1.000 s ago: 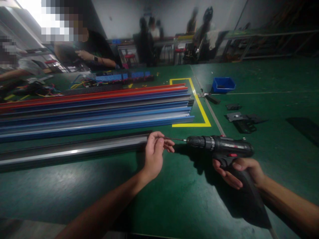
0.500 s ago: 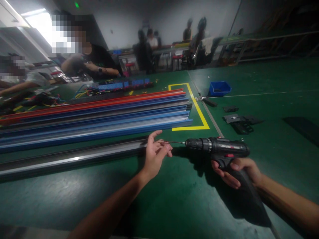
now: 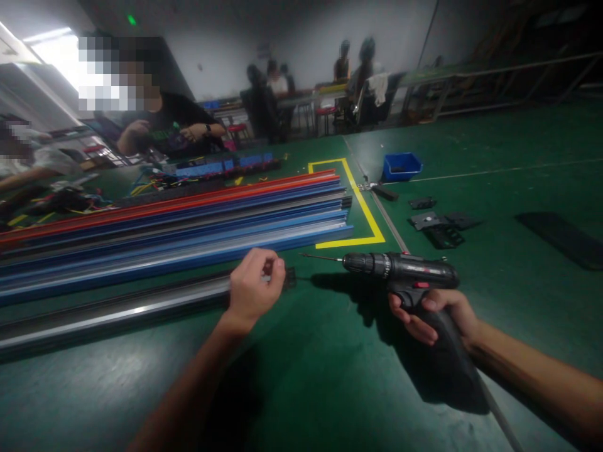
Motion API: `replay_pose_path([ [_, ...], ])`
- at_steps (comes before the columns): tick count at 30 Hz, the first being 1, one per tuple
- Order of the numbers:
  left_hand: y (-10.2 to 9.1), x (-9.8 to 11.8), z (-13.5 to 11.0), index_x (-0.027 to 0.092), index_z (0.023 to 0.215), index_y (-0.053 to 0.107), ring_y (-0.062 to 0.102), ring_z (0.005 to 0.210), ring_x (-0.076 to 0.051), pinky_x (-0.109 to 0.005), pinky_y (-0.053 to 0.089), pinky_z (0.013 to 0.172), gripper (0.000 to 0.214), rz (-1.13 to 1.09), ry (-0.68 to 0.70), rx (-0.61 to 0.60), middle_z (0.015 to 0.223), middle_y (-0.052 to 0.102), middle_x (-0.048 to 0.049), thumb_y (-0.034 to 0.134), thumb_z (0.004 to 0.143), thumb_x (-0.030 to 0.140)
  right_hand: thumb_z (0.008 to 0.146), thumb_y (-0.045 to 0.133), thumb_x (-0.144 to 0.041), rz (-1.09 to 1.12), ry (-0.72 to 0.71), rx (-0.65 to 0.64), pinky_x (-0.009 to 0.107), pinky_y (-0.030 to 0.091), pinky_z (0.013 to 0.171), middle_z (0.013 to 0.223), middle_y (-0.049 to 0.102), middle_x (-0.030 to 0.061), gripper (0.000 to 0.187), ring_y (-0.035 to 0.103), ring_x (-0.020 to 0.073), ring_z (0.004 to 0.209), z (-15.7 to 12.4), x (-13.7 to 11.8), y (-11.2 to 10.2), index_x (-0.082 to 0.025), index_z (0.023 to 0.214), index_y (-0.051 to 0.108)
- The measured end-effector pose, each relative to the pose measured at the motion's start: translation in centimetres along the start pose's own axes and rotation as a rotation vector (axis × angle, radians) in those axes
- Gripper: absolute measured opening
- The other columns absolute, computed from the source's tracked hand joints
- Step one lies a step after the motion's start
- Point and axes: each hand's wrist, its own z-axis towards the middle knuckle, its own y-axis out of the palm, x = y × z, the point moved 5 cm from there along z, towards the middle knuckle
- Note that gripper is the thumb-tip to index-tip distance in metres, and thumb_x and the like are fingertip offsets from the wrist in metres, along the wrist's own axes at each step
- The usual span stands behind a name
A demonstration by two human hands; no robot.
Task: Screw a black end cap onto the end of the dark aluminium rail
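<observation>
A black cordless drill [image 3: 400, 270] is gripped by its handle in my right hand [image 3: 440, 317]. Its long thin bit [image 3: 320, 257] points left, the tip free in the air. My left hand [image 3: 257, 282] is over the right end of a dark metal profile [image 3: 141, 311], fingers curled and thumb bent toward them. What those fingers hold, if anything, is hidden. Just past the hand the profile's black end [image 3: 289, 277] shows. A gap separates the bit's tip from my left hand.
Blue, black and orange profiles [image 3: 188, 238] lie behind, ending by a yellow tape outline [image 3: 370, 216]. A blue bin [image 3: 402, 166], black plates [image 3: 440, 226] and a dark flat slab [image 3: 563, 238] are at the right. Across the table sits a person in black [image 3: 174, 125].
My left hand has drawn back left from the bit and curled its fingers, exposing the bit's tip and the profile's end. The drill stays in my right hand; the view has shifted slightly.
</observation>
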Motion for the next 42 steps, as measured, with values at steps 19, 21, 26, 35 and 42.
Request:
replay_pose_path([
  [19,2.5,-1.9,0.9,0.017,0.101,0.07,0.073,0.096,-0.03,-0.039,0.049,0.087,0.034,0.545,-0.078,-0.758,0.102,0.079,-0.0153,0.04,0.101,0.033,0.078,0.066,-0.023,0.039,0.021,0.128,0.02,0.059,0.052,0.089,0.073,0.0127,0.033,0.066,0.0111,0.052,0.7,-1.0,0.0,-0.004,0.104,0.075],
  [21,2.5,-1.6,0.6,0.016,0.102,0.07,0.073,0.099,-0.03,-0.04,0.049,0.089,0.035,0.531,-0.077,-0.771,0.103,0.078,-0.0156,0.039,0.101,0.033,0.078,0.067,-0.023,0.031,0.034,0.12,0.021,0.059,0.052,0.09,0.074,0.0127,0.034,0.067,0.0118,0.053,0.7,-1.0,0.1,-0.004,0.105,0.076],
  [26,1.9,-0.5,-0.3,0.017,0.1,0.07,0.071,0.097,-0.03,-0.041,0.048,0.087,0.035,0.461,-0.105,-0.798,0.102,0.077,-0.0137,0.04,0.102,0.034,0.076,0.068,-0.023,0.038,0.049,0.116,0.021,0.06,0.052,0.09,0.074,0.0132,0.036,0.068,0.0122,0.053,0.6,-1.2,0.8,-0.003,0.105,0.078],
  [35,1.2,-0.6,-1.5,0.019,0.099,0.07,0.068,0.098,-0.027,-0.039,0.045,0.088,0.044,0.339,-0.157,-0.81,0.102,0.075,-0.0091,0.033,0.109,0.042,0.074,0.071,-0.023,-0.043,0.127,0.163,0.02,0.06,0.051,0.088,0.076,0.0124,0.036,0.07,0.0131,0.052,0.5,-1.1,0.7,-0.003,0.103,0.08],
  [42,1.5,-0.9,-1.3,0.02,0.088,0.064,0.064,0.086,-0.023,-0.036,0.04,0.079,0.047,0.287,-0.155,-0.779,0.092,0.072,-0.0073,0.03,0.11,0.043,0.075,0.071,-0.022,-0.1,0.202,0.18,0.02,0.061,0.052,0.089,0.076,0.0122,0.035,0.07,0.0126,0.054,0.1,-1.3,0.7,-0.004,0.104,0.078],
])
